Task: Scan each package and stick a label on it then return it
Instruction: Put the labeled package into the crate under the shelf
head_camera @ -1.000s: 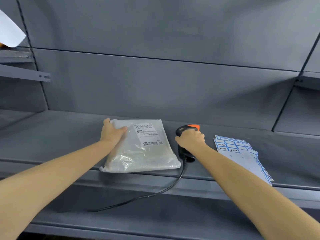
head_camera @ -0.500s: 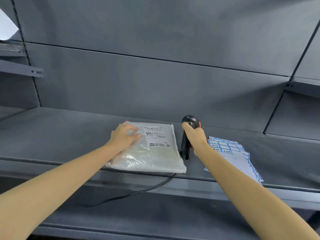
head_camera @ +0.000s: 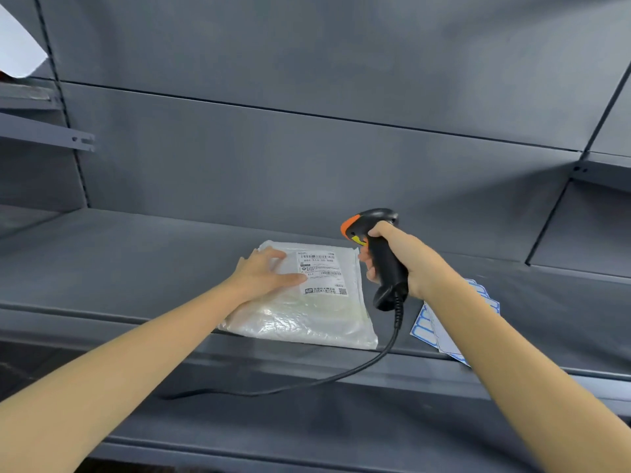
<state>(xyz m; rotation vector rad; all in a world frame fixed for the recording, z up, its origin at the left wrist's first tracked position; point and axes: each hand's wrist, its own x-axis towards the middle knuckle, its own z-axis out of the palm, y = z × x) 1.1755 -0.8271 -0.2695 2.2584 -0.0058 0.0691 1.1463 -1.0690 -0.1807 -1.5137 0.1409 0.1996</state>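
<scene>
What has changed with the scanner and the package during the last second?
The right hand has lifted the scanner off the shelf and holds it upright beside the package. The left hand has shifted a little but stays flat on the package. The label sheets lie unchanged.

We see a grey metal shelf (head_camera: 102, 264) across the frame, a shelf bracket (head_camera: 44, 133) at middle left, and white paper (head_camera: 17, 49) at upper left.
</scene>
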